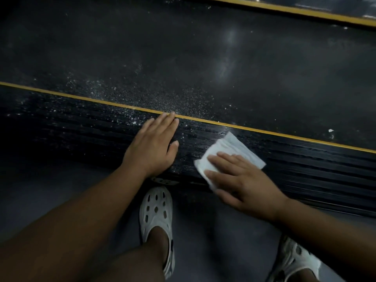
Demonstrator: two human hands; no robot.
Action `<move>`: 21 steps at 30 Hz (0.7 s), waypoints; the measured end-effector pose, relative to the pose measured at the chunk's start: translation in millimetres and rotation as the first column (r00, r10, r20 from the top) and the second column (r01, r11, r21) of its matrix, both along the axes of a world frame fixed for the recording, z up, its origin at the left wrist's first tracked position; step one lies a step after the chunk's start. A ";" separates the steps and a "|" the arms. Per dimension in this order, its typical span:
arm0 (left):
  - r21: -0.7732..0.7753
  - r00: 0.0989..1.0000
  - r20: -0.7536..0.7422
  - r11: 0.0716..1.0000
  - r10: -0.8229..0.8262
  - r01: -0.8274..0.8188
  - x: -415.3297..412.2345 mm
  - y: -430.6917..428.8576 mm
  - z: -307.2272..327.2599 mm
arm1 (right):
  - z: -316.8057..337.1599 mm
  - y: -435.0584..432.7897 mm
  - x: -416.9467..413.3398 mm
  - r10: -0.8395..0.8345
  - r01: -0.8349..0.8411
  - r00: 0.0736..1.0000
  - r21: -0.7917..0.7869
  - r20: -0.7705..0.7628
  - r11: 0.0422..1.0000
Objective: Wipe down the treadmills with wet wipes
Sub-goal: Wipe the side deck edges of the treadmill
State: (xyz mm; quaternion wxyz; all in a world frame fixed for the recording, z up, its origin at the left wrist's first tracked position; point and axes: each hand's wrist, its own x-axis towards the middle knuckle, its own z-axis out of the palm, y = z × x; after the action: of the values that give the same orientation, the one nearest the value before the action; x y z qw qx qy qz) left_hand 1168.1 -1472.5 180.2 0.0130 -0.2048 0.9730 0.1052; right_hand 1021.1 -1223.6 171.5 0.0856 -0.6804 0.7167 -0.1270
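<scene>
A black treadmill lies across the view. Its ribbed near side rail (305, 171) is edged with a thin yellow stripe (81, 97), and the wide dark belt (203, 58) beyond is speckled with glittering droplets or dust. My left hand (154, 145) rests flat on the rail, fingers straight, fingertips touching the yellow stripe. A folded white wet wipe (232, 149) lies on the rail to the right. My right hand (236, 180) presses it down with straight fingers laid over its near half.
My two feet in white perforated clogs, left (155, 212) and right (299, 259), stand on the grey floor in front of the rail. A second yellow stripe (305, 12) marks the treadmill's far rail. A small white scrap (331, 130) lies on the belt at right.
</scene>
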 end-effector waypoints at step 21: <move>0.019 1.000 -0.017 1.000 0.008 -0.007 1.4 -0.3 -1.8 | -5.6 -12.9 -7.3 -0.383 0.399 0.911 0.090 -0.154 0.913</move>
State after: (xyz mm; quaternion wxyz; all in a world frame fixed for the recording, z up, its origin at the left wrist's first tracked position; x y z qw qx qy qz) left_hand 1169.5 -1472.8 178.5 0.0061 -0.2074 0.9713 0.1163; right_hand 1013.8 -1236.5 165.9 0.0509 -0.5236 0.8488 -0.0531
